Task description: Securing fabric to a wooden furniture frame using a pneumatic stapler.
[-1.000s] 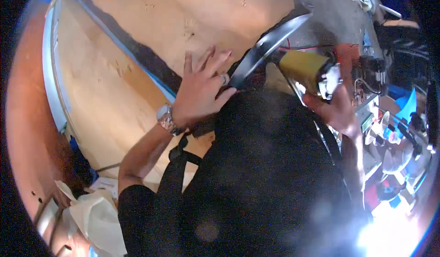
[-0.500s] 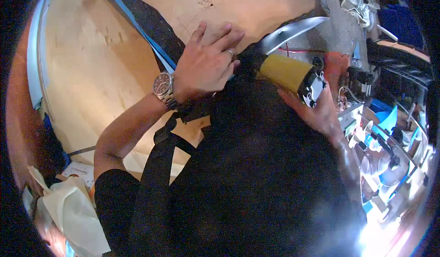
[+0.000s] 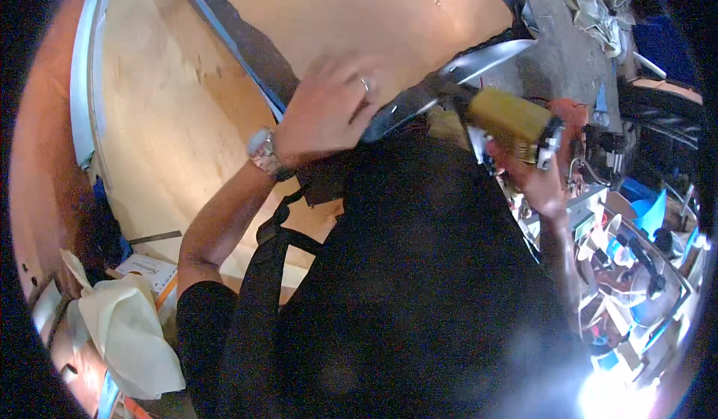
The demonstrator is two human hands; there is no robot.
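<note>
My left hand [image 3: 325,109] lies over the wooden panel [image 3: 404,26] near its dark edging [image 3: 250,38]. Its fingers are stretched out and smeared by motion; a ring and a wristwatch [image 3: 265,153] show on it. To the right, my right hand [image 3: 542,187] is closed around what looks like a yellow staple gun [image 3: 512,116], its metal end cap facing right. The tool's dark nose points left toward the panel's near edge and is blurred. Beyond it, a shiny curved strip [image 3: 493,56] runs along the panel's right corner. My dark clothing hides the area below.
A larger pale wooden surface [image 3: 161,120] with a light blue edge band [image 3: 86,75] fills the left. Off-white cloth [image 3: 127,337] hangs at lower left. Crumpled fabric [image 3: 598,11] lies at far right, above a cluttered bin [image 3: 636,269] and a bright lamp [image 3: 617,396].
The staple gun and my right hand have moved right, away from my left hand. My left hand has shifted slightly, its fingers now blurred. The whole view has shifted somewhat.
</note>
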